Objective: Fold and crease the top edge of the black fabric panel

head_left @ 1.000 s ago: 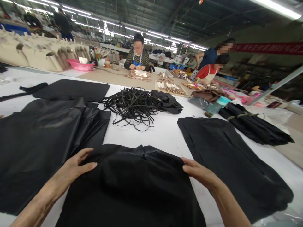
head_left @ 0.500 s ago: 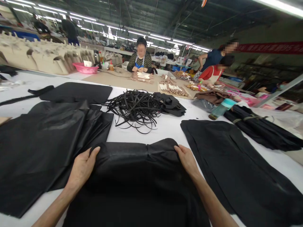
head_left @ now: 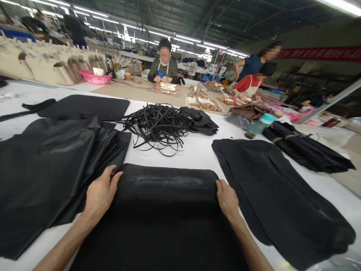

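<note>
Plainly the black cloth (head_left: pixel 166 210) is soft, thin stuff: it lies limp on the white table (head_left: pixel 197 154) right in front of the person, and its far edge is turned over into a rounded, faintly shiny fold with no stiffness to hold a crease. I judge it light and a little slick, likely to slide or sag if lifted from one point, so the two ends of the fold are the sound places to take it, one hand at each. The left hand (head_left: pixel 100 194) rests at the fold's left end, palm down, fingers (head_left: pixel 115 177) together and curled onto the cloth, thumb alongside. The right hand (head_left: pixel 227 199) sits at the right end, fingers together and pressed against the roll; whether either hand pinches the cloth or only presses it I cannot tell. Both forearms reach forward nearly parallel, wrists low over the cloth. More black sheets (head_left: pixel 50 165) lie flat to the left and a black panel (head_left: pixel 276 199) to the right, with a tangle of black straps (head_left: pixel 158 126) beyond the fold.
</note>
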`<state>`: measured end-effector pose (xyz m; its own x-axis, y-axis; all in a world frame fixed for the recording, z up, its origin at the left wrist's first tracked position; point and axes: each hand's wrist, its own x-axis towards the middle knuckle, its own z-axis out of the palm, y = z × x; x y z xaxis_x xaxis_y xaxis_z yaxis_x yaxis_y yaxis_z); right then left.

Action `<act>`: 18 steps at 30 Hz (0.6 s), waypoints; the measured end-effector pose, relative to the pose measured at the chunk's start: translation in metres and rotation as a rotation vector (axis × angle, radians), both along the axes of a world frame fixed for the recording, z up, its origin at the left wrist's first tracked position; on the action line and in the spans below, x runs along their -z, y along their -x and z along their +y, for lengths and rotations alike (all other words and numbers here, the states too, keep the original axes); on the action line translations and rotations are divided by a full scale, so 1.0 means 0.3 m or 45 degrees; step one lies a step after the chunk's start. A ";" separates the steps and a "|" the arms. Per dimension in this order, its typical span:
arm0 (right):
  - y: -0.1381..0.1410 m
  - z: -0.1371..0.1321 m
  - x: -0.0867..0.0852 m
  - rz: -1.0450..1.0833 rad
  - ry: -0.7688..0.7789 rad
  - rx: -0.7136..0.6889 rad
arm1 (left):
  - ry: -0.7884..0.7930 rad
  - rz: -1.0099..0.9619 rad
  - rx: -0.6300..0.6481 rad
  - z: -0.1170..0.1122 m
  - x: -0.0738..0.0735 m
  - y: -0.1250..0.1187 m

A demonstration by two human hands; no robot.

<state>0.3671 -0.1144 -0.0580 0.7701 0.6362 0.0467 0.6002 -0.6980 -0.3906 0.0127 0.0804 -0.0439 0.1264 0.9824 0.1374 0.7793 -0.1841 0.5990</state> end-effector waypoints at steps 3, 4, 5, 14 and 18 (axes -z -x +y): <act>0.016 -0.015 -0.001 -0.113 0.091 0.078 | -0.335 0.180 0.067 -0.027 -0.013 -0.001; 0.020 -0.023 -0.008 -0.183 0.115 0.099 | -0.442 0.216 0.103 -0.040 -0.019 -0.002; 0.025 -0.032 -0.017 -0.287 0.136 0.110 | -0.532 0.240 0.165 -0.057 -0.025 -0.004; 0.251 -0.087 -0.025 -0.531 0.065 -1.137 | -0.240 0.547 1.313 -0.261 0.011 -0.131; 0.300 -0.137 0.043 -0.356 0.084 -1.366 | -0.396 0.543 1.244 -0.316 0.066 -0.127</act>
